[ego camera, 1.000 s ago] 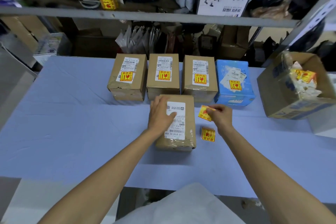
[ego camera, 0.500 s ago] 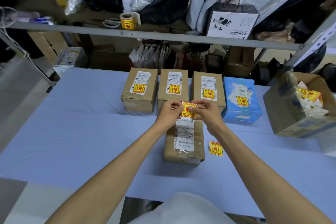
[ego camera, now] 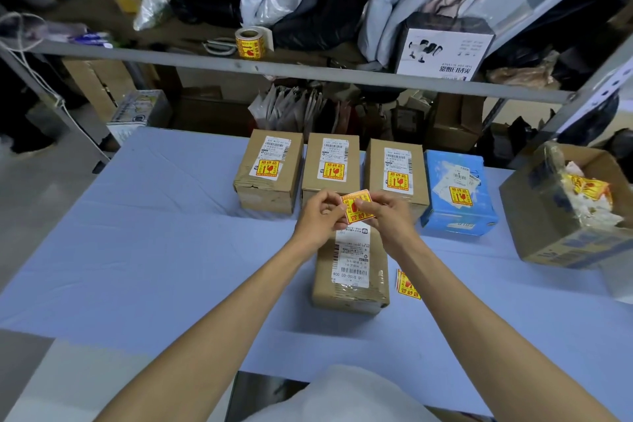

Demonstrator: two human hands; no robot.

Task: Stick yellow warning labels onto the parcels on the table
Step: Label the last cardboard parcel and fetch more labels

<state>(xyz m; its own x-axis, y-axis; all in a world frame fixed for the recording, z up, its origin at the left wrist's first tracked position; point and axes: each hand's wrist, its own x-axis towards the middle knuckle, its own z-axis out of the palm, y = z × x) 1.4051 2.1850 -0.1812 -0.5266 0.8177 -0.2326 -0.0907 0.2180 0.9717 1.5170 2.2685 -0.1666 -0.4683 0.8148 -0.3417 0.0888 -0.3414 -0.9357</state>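
Both hands hold one yellow warning label (ego camera: pixel 359 212) in the air above the far end of a brown parcel (ego camera: pixel 351 276). My left hand (ego camera: pixel 320 212) pinches its left edge and my right hand (ego camera: pixel 385 212) pinches its right side. The parcel lies lengthwise on the blue table (ego camera: pixel 154 233) and carries only a white shipping label. A second yellow label (ego camera: pixel 407 284) lies flat on the table just right of it. Behind stand three brown parcels (ego camera: pixel 269 175) (ego camera: pixel 330 166) (ego camera: pixel 397 171) and a blue parcel (ego camera: pixel 457 192), each with a yellow label stuck on.
An open cardboard box (ego camera: pixel 561 219) with crumpled label backing stands at the right edge. A roll of yellow labels (ego camera: pixel 250 43) sits on the metal shelf above the table's far side, among bags and a white box (ego camera: pixel 442 51).
My left hand left the parcel and joined my right hand on the label, which rose from beside the parcel to above its far end. The view tilted upward.
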